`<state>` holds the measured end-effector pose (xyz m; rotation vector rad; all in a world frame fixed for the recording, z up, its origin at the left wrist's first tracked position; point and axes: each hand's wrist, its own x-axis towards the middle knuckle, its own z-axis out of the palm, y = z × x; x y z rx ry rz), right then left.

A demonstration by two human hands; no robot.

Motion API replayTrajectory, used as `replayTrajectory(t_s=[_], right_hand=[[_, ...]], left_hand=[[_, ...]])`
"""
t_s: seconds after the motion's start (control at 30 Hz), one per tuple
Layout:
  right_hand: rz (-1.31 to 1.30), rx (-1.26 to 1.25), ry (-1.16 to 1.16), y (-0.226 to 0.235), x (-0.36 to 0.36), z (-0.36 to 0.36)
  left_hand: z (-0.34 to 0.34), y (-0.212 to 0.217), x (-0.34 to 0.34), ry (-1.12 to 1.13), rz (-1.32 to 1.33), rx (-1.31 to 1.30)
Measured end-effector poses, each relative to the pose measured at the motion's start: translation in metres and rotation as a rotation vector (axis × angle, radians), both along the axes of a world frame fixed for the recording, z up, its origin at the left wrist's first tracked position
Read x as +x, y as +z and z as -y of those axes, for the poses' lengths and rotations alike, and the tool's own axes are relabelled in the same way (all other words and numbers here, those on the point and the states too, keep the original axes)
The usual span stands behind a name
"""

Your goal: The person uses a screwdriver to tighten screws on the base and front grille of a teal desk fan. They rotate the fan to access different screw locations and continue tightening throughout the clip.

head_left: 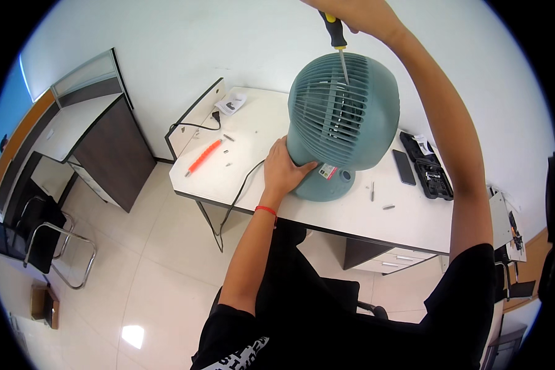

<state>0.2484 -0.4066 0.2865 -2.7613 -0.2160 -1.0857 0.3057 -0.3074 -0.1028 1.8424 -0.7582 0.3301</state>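
A grey-green desk fan [382, 92] stands on the white desk [259, 117], its slatted grille facing up toward me. My left hand [282, 169] is wrapped round the fan's lower body, just above its round base [324, 190]. At the top edge, my right hand [361, 17] grips the handle of a black-and-yellow screwdriver [334, 29]. The screwdriver's shaft points down into the grille slats; its tip meets the grille, but I cannot tell what it touches inside. Part of my right hand is cut off by the picture's edge.
On the desk's left lie an orange rod-shaped tool [203, 158], small bits, a black plug [216, 116] and a paper leaflet [231, 103]. At right are a dark phone [404, 167], an open black tool case [430, 172] and loose metal bits [372, 192]. A power cord [239, 190] hangs over the front edge.
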Motion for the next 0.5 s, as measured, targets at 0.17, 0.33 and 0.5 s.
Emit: replayTrajectory(t_s=[0.17, 0.33, 0.5], right_hand=[[0.018, 0.068, 0.075, 0.003, 0.014, 0.027], [0.028, 0.150, 0.048, 0.007, 0.038, 0.056], [0.032, 0.169, -0.025, 0.010, 0.053, 0.084]], left_hand=[[0.003, -0.007, 0.003, 0.029, 0.045, -0.001], [0.003, -0.009, 0.003, 0.037, 0.058, -0.003], [0.000, -0.004, 0.003, -0.032, -0.055, 0.013]])
